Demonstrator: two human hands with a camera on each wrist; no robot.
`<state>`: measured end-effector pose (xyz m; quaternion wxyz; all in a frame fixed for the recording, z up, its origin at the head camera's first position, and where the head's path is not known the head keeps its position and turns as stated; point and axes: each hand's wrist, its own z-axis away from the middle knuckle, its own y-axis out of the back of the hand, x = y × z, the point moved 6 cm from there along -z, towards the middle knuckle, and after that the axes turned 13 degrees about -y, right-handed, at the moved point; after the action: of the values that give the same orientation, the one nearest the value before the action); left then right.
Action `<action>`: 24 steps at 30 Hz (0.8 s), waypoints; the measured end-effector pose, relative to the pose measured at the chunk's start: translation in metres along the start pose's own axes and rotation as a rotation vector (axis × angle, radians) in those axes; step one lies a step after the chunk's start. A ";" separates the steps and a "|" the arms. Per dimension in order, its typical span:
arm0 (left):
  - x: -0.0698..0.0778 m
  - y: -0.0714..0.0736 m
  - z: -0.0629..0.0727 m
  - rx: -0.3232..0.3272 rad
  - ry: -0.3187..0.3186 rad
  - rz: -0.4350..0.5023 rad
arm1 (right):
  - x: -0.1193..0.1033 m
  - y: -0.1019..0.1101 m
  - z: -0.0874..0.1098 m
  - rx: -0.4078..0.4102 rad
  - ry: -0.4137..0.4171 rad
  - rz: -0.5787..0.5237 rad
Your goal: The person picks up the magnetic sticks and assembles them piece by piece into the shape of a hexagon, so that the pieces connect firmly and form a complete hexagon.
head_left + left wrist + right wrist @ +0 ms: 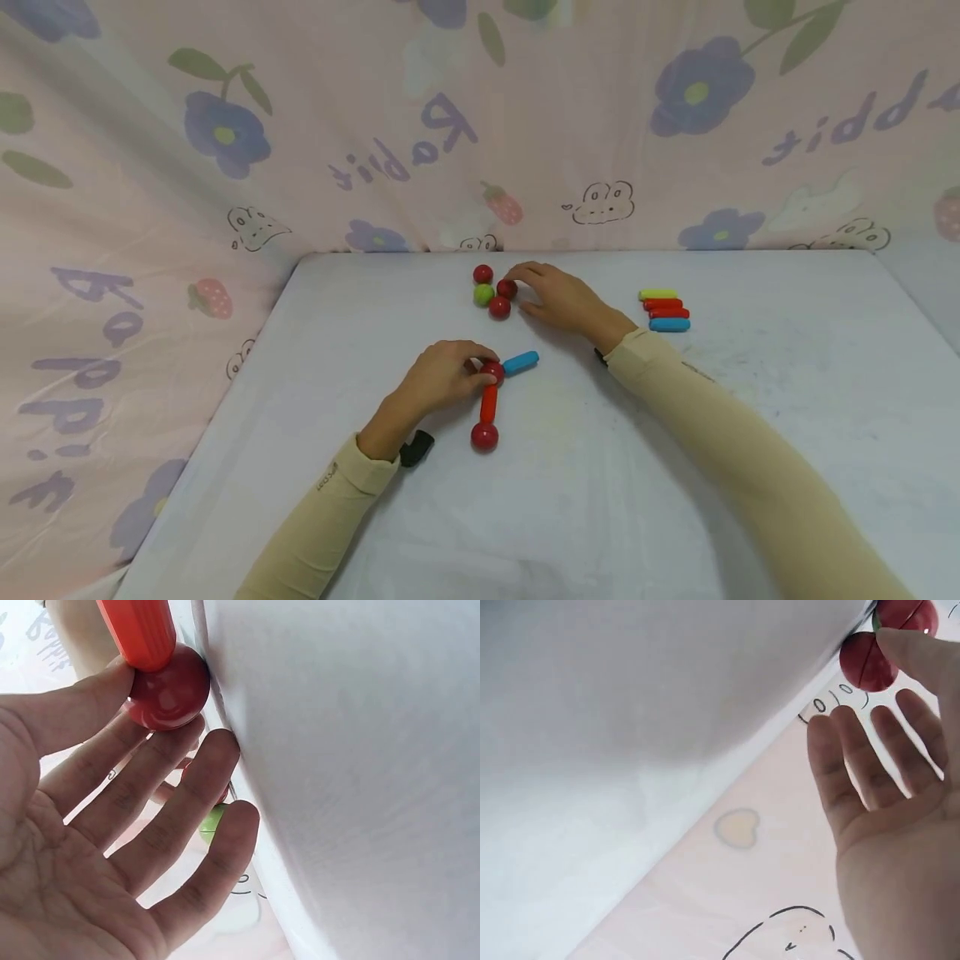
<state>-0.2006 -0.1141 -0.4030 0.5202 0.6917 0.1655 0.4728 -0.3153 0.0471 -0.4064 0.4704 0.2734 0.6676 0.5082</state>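
My left hand (448, 373) pinches a red ball (491, 372) between thumb and fingers. From that ball a blue rod (521, 362) sticks out to the right. A red rod (488, 404) runs from it toward the near side and ends in another red ball (484, 437). The left wrist view shows the thumb against the held ball (171, 691), where the red rod (142, 630) meets it. Farther back, my right hand (562, 298) reaches beside a cluster of balls, its fingers spread around a dark red ball (507, 289). In the right wrist view those fingers are loosely extended, not closed on a ball (868, 661).
The cluster also has a green ball (483, 295) and two more red balls, one at the back (483, 273) and one in front (499, 307). Right of it lie a yellow rod (658, 294), two red rods (667, 313) and a blue rod (670, 325). A patterned curtain (525, 125) borders the white table (600, 517).
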 end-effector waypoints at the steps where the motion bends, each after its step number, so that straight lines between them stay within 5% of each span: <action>1: 0.000 0.000 0.000 0.000 0.000 0.001 | 0.000 -0.001 -0.001 -0.004 0.015 -0.001; 7: 0.001 0.001 0.000 -0.003 -0.001 0.002 | -0.005 -0.005 -0.006 -0.024 0.073 0.003; 15: 0.000 0.001 0.000 -0.003 -0.014 -0.001 | 0.001 -0.006 -0.005 -0.044 -0.047 0.019; 24: 0.000 0.000 0.000 -0.012 0.004 -0.008 | 0.005 -0.006 -0.006 -0.051 -0.063 0.005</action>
<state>-0.2011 -0.1140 -0.4030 0.5261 0.6869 0.1665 0.4730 -0.3219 0.0468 -0.4137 0.4967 0.2789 0.6386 0.5174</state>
